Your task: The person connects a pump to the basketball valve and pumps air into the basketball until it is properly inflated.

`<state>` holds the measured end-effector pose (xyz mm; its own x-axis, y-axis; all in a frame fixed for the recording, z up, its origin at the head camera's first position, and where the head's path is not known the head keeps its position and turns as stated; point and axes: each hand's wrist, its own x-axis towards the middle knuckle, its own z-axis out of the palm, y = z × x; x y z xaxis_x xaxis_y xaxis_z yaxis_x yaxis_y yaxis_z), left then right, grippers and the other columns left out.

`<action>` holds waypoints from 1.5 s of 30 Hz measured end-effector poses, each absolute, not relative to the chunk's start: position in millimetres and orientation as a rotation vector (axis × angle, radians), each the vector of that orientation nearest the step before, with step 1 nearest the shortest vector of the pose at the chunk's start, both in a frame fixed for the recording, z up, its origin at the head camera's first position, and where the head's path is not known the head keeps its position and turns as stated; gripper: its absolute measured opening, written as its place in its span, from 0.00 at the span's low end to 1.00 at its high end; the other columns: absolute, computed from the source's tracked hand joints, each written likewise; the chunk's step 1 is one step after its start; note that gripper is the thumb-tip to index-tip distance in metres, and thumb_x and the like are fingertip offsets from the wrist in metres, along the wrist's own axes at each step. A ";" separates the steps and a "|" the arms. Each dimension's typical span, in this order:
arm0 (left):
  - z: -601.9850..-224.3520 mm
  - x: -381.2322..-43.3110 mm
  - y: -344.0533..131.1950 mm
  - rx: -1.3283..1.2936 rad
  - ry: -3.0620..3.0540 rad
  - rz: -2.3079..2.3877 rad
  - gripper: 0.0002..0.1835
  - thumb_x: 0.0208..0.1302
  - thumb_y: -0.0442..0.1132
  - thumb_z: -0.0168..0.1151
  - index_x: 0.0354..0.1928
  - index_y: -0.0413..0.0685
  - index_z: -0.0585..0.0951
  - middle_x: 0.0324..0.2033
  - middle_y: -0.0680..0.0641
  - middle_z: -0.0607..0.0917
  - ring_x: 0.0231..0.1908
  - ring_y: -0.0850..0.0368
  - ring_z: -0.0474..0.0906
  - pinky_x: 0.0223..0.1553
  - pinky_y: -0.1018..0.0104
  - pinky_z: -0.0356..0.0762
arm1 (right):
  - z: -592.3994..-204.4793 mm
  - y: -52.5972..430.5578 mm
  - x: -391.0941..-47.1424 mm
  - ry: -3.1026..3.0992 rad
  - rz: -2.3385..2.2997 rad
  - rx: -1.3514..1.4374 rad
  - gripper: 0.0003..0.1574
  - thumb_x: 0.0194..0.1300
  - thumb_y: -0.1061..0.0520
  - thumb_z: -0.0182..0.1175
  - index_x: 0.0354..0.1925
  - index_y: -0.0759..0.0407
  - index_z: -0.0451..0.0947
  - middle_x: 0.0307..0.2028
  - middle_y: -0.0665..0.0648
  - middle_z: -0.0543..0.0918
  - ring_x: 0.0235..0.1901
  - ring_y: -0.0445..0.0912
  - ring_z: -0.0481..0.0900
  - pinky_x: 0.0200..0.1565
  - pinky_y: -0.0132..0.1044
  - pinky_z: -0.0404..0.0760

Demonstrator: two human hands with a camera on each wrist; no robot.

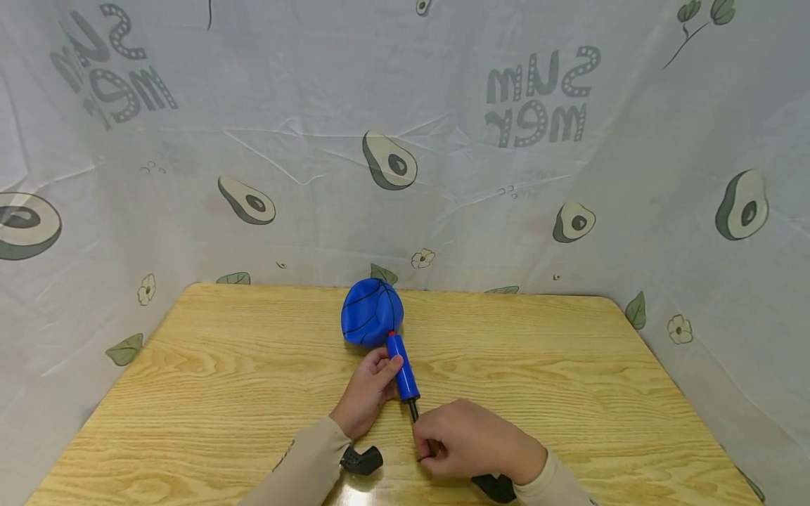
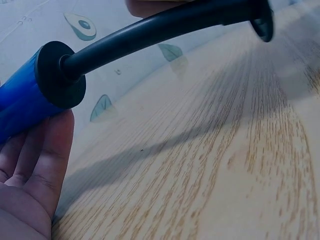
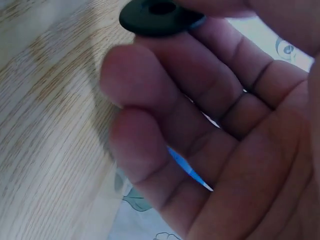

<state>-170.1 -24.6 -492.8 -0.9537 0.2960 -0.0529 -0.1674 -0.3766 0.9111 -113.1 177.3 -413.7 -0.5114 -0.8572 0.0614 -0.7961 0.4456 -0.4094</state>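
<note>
A blue hand pump with a black plunger rod slants across the middle of the table. At its far end, by a red tip, is a blue ball with black lines, dented and not fully round. My left hand grips the pump's blue barrel, thumb on top and fingers beneath. With curled fingers my right hand holds the black end of the rod, drawn well out of the barrel. In the right wrist view the round black handle end shows between thumb and fingers.
The wood-grain table stands against a pale curtain printed with avocados and leaves, which also hangs at both sides. Black wrist devices, one of them the left device, sit under both wrists.
</note>
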 end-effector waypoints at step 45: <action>-493.0 -169.9 -22.5 0.167 1.631 2.355 0.22 0.80 0.44 0.57 0.61 0.33 0.67 0.42 0.48 0.81 0.41 0.57 0.81 0.41 0.65 0.81 | -411.0 176.5 -116.4 2.596 -0.723 -1.340 0.08 0.68 0.52 0.71 0.30 0.44 0.84 0.26 0.33 0.78 0.25 0.24 0.70 0.28 0.18 0.70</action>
